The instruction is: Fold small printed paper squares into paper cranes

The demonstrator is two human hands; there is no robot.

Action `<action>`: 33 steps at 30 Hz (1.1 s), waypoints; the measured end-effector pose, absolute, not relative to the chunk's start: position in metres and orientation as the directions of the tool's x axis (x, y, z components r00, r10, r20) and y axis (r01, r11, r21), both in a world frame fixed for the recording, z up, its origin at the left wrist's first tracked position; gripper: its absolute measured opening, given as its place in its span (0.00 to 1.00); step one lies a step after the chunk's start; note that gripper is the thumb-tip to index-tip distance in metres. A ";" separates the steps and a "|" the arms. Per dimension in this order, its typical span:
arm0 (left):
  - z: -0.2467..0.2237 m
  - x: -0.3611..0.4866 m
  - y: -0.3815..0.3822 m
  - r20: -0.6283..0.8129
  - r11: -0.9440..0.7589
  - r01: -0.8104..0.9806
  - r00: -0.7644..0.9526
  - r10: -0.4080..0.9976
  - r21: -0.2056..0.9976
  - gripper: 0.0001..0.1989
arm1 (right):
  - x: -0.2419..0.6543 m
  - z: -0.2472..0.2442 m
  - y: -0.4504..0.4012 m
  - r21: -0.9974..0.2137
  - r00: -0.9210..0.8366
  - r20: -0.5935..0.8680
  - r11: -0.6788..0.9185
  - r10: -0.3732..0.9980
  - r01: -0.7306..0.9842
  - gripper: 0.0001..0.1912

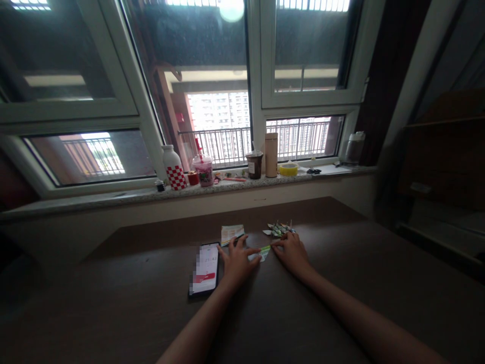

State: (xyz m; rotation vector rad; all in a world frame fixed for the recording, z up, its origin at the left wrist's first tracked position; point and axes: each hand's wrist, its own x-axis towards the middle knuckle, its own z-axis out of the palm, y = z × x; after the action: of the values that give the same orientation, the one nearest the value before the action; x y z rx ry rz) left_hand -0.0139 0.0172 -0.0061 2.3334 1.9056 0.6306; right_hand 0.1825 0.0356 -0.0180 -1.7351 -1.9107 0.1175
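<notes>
Head view: with the phone (204, 270) as landmark, the small green-and-white paper (265, 249) lies to its right on the worktop (132, 303), between both hands. The left hand (238, 258), just right of the phone, has its outer fingers spread, while thumb and forefinger come close together at the paper's left side. The right hand (293, 253), farther right of the phone, keeps its fingers narrow, tips at the paper's right end; whether either hand pinches or merely presses, I cannot tell. The step looks like creasing or aligning a fold: best to anchor the paper with the left fingertips, match the edges, then run one right fingertip firmly outward. Keep the outer left fingers off the phone's edge and the flat sheets (231, 233) beyond its upper right, and the right knuckles off the folded pieces (278, 229), farther right.
</notes>
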 end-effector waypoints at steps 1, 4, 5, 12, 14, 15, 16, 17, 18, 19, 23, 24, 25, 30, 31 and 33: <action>-0.006 -0.014 0.017 0.270 -0.231 0.925 0.150 0.951 0.301 0.12 | 0.182 -0.018 0.035 -0.415 -0.016 0.337 0.164 0.941 0.895 0.12; -0.007 -0.014 0.017 0.268 -0.230 0.925 0.149 0.952 0.302 0.11 | 0.181 -0.018 0.035 -0.418 -0.014 0.341 0.165 0.940 0.893 0.11; -0.007 -0.014 0.017 0.269 -0.231 0.925 0.150 0.951 0.303 0.11 | 0.180 -0.018 0.035 -0.418 -0.012 0.342 0.164 0.939 0.894 0.11; -0.008 -0.014 0.017 0.276 -0.242 0.926 0.161 0.948 0.289 0.12 | 0.173 -0.017 0.038 -0.362 -0.022 0.361 0.162 0.932 0.918 0.10; -0.007 -0.014 0.016 0.273 -0.236 0.927 0.156 0.949 0.290 0.12 | 0.172 -0.016 0.038 -0.356 -0.027 0.350 0.159 0.936 0.921 0.10; -0.007 -0.013 0.016 0.271 -0.232 0.928 0.152 0.951 0.290 0.12 | 0.171 -0.016 0.038 -0.356 -0.029 0.342 0.159 0.939 0.921 0.11; -0.006 -0.013 0.015 0.269 -0.227 0.930 0.149 0.952 0.290 0.12 | 0.171 -0.016 0.037 -0.358 -0.031 0.335 0.158 0.942 0.920 0.11; -0.006 -0.013 0.015 0.267 -0.224 0.930 0.147 0.953 0.290 0.12 | 0.171 -0.016 0.037 -0.359 -0.034 0.329 0.158 0.944 0.920 0.12; -0.005 -0.013 0.014 0.264 -0.223 0.931 0.147 0.953 0.289 0.13 | 0.171 -0.016 0.036 -0.360 -0.038 0.322 0.159 0.946 0.919 0.13; -0.005 -0.012 0.014 0.262 -0.223 0.931 0.147 0.954 0.288 0.13 | 0.171 -0.016 0.035 -0.363 -0.044 0.314 0.162 0.948 0.918 0.14; -0.005 -0.012 0.014 0.266 -0.223 0.932 0.145 0.953 0.287 0.12 | 0.170 -0.014 0.030 -0.384 -0.066 0.273 0.172 0.960 0.907 0.21; -0.005 -0.012 0.014 0.269 -0.221 0.932 0.143 0.953 0.287 0.12 | 0.170 -0.014 0.029 -0.387 -0.071 0.268 0.175 0.961 0.905 0.22; -0.006 -0.013 0.014 0.270 -0.220 0.933 0.142 0.952 0.285 0.12 | 0.170 -0.013 0.028 -0.389 -0.077 0.265 0.179 0.961 0.904 0.24; -0.006 -0.014 0.014 0.272 -0.232 0.932 0.155 0.950 0.278 0.12 | 0.173 -0.015 0.027 -0.397 -0.094 0.251 0.191 0.963 0.898 0.27; -0.005 -0.014 0.014 0.269 -0.235 0.930 0.158 0.950 0.282 0.12 | 0.174 -0.016 0.027 -0.399 -0.098 0.253 0.196 0.962 0.895 0.28; -0.003 -0.015 0.013 0.254 -0.242 0.927 0.170 0.952 0.288 0.13 | 0.176 -0.020 0.028 -0.397 -0.119 0.272 0.224 0.955 0.890 0.27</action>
State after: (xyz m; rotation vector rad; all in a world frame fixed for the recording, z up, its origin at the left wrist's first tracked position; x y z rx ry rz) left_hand -0.0147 0.0131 -0.0034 2.3513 1.8913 0.5936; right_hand 0.1756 0.0283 -0.0201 -1.6950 -2.0402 0.1860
